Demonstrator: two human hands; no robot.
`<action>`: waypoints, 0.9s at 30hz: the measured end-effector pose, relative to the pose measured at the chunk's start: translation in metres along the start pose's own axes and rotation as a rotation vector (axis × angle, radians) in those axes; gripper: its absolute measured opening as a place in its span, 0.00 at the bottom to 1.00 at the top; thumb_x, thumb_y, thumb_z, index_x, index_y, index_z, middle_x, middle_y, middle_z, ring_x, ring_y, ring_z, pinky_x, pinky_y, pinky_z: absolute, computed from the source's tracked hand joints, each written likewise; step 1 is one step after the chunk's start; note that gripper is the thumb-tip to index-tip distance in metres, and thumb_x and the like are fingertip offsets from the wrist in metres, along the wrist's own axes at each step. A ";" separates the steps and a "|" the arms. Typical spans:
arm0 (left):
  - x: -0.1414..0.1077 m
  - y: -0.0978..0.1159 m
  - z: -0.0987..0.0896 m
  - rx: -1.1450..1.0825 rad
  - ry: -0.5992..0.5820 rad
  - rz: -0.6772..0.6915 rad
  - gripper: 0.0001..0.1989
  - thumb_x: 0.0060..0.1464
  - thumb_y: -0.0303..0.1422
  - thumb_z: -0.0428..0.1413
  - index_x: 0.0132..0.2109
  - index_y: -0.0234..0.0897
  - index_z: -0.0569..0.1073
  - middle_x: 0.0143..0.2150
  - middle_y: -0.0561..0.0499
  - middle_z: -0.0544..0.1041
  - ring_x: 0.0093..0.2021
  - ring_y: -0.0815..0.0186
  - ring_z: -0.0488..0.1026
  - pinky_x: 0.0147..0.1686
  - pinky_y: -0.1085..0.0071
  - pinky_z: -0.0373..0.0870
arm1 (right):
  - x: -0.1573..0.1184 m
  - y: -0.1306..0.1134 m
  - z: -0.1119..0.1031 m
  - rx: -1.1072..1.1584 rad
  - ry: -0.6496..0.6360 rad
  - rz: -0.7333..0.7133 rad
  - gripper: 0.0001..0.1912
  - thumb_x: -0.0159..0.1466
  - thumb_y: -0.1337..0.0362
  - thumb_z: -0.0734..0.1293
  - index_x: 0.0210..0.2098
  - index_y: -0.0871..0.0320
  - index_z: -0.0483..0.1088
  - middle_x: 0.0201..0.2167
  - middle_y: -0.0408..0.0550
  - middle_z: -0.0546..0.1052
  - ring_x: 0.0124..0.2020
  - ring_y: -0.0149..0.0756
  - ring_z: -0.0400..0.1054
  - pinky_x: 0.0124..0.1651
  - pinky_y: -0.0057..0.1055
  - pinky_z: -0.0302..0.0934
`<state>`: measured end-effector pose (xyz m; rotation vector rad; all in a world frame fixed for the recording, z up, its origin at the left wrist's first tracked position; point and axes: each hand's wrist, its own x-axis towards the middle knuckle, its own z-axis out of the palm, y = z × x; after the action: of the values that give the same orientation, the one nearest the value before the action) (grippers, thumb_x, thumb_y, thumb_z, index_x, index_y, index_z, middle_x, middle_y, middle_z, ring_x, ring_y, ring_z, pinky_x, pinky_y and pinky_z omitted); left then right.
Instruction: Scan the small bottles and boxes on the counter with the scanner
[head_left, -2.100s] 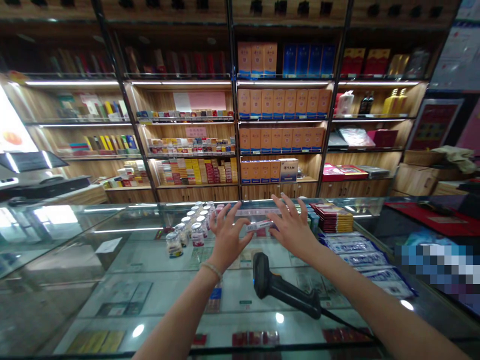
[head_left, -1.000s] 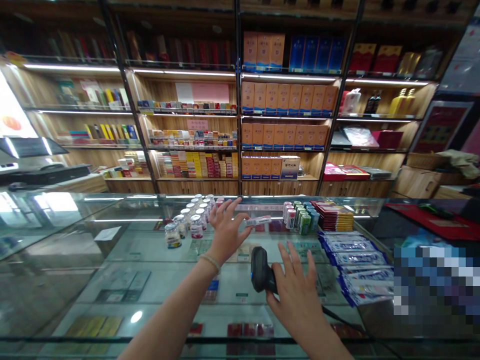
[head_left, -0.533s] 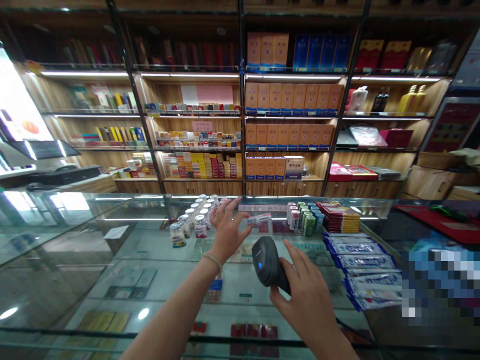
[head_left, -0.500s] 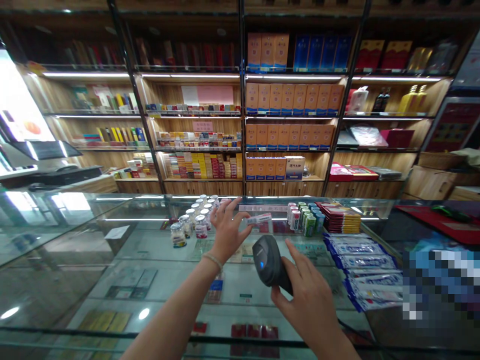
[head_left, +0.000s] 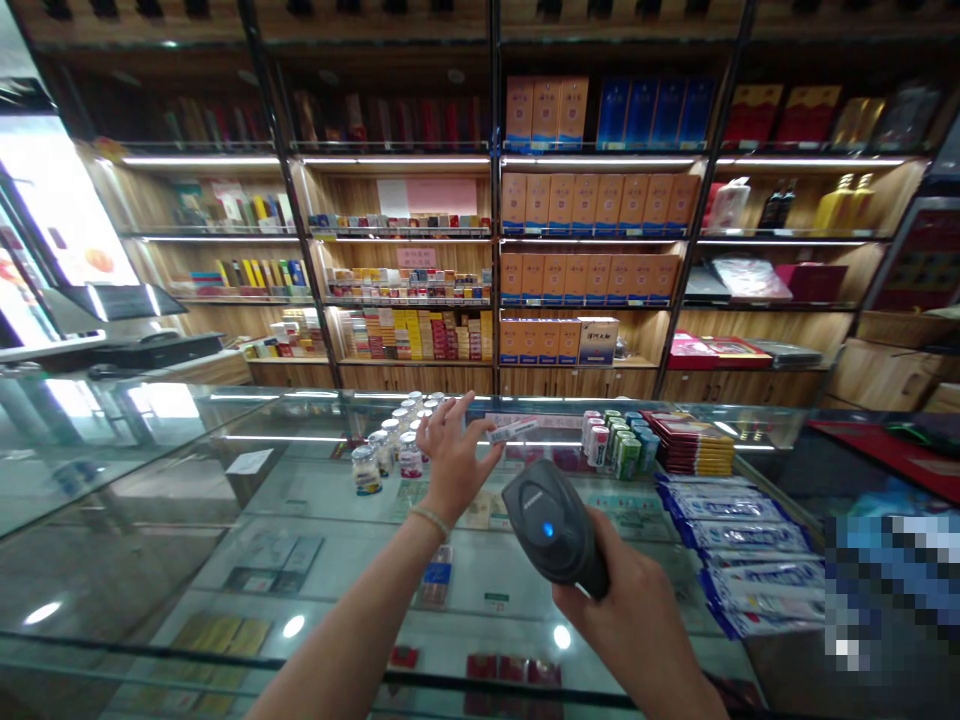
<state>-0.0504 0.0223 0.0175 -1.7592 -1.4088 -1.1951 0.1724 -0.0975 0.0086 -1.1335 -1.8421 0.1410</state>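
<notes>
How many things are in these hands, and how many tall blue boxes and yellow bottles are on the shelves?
Scanner in right hand: 1
Small white pack in left hand: 1
Tall blue boxes: 4
Yellow bottles: 2
Total: 8

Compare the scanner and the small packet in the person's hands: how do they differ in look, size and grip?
Look: the scanner is dark grey with a lit blue light; the small packet is mostly whitish.
Size: the scanner is bulky, the small packet slim.
Grip: the right hand wraps around the scanner's handle; the left hand pinches the small packet at one end.
Shared: each is held in one hand.
</notes>
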 end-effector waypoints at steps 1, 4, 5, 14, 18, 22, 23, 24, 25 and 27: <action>0.000 0.000 0.000 0.008 0.006 -0.002 0.08 0.53 0.40 0.64 0.40 0.46 0.78 0.64 0.47 0.69 0.67 0.48 0.59 0.67 0.43 0.45 | 0.001 0.002 0.003 -0.029 -0.011 0.003 0.25 0.54 0.66 0.64 0.52 0.52 0.69 0.31 0.41 0.82 0.29 0.39 0.78 0.30 0.27 0.67; 0.000 0.000 0.000 0.028 0.019 -0.009 0.07 0.54 0.40 0.64 0.40 0.47 0.78 0.64 0.48 0.70 0.66 0.49 0.60 0.66 0.43 0.44 | 0.003 0.010 0.011 -0.121 -0.031 0.011 0.24 0.52 0.66 0.66 0.50 0.51 0.70 0.27 0.39 0.81 0.26 0.40 0.78 0.26 0.27 0.63; 0.000 0.000 -0.001 0.032 0.023 -0.012 0.07 0.54 0.40 0.63 0.39 0.47 0.78 0.64 0.48 0.70 0.66 0.49 0.60 0.66 0.44 0.44 | 0.003 0.012 0.013 -0.141 -0.030 0.019 0.23 0.52 0.66 0.66 0.48 0.51 0.70 0.26 0.39 0.81 0.25 0.40 0.77 0.25 0.27 0.62; 0.000 0.000 -0.002 0.031 0.032 -0.004 0.06 0.54 0.39 0.63 0.38 0.45 0.78 0.63 0.47 0.71 0.65 0.49 0.62 0.66 0.45 0.46 | 0.001 0.013 0.016 -0.162 -0.041 0.019 0.16 0.53 0.66 0.65 0.42 0.51 0.69 0.23 0.39 0.79 0.24 0.42 0.77 0.25 0.28 0.59; 0.000 0.001 -0.003 0.021 0.035 -0.002 0.04 0.54 0.36 0.62 0.37 0.44 0.78 0.62 0.47 0.72 0.64 0.49 0.63 0.66 0.47 0.49 | 0.000 0.011 0.016 -0.163 -0.041 0.037 0.14 0.54 0.66 0.66 0.41 0.51 0.69 0.23 0.40 0.79 0.25 0.42 0.77 0.26 0.28 0.60; 0.000 0.001 -0.003 0.034 0.033 -0.011 0.06 0.54 0.39 0.62 0.39 0.45 0.78 0.62 0.46 0.72 0.65 0.49 0.62 0.66 0.45 0.47 | 0.001 0.015 0.017 -0.157 -0.006 0.018 0.16 0.54 0.65 0.66 0.43 0.53 0.70 0.23 0.40 0.79 0.24 0.42 0.78 0.25 0.28 0.62; 0.000 0.000 -0.003 0.035 0.032 -0.012 0.06 0.55 0.40 0.63 0.39 0.45 0.78 0.63 0.46 0.71 0.65 0.49 0.62 0.66 0.44 0.46 | 0.002 0.016 0.017 -0.153 -0.004 0.001 0.18 0.54 0.65 0.66 0.46 0.53 0.70 0.25 0.40 0.80 0.25 0.42 0.78 0.25 0.28 0.63; 0.000 0.000 -0.002 0.035 0.030 -0.014 0.07 0.55 0.40 0.63 0.39 0.46 0.78 0.63 0.46 0.71 0.66 0.49 0.61 0.66 0.44 0.46 | 0.003 0.017 0.017 -0.151 0.000 -0.020 0.21 0.55 0.65 0.66 0.48 0.53 0.70 0.26 0.41 0.81 0.26 0.42 0.78 0.26 0.28 0.64; 0.000 -0.001 -0.002 0.034 0.029 -0.014 0.07 0.55 0.41 0.63 0.39 0.46 0.78 0.63 0.46 0.71 0.66 0.49 0.61 0.66 0.44 0.46 | 0.003 0.017 0.016 -0.152 0.004 -0.044 0.23 0.55 0.65 0.66 0.51 0.53 0.69 0.28 0.41 0.82 0.27 0.42 0.79 0.27 0.28 0.64; 0.000 -0.002 -0.002 0.031 0.028 -0.017 0.07 0.55 0.40 0.63 0.39 0.46 0.78 0.63 0.46 0.71 0.66 0.49 0.61 0.66 0.44 0.46 | 0.004 0.017 0.016 -0.168 0.014 -0.075 0.23 0.56 0.66 0.65 0.52 0.54 0.69 0.32 0.44 0.83 0.29 0.42 0.79 0.28 0.28 0.66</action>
<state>-0.0524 0.0215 0.0182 -1.7065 -1.4209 -1.1957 0.1704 -0.0795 -0.0064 -1.1748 -1.9092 -0.0661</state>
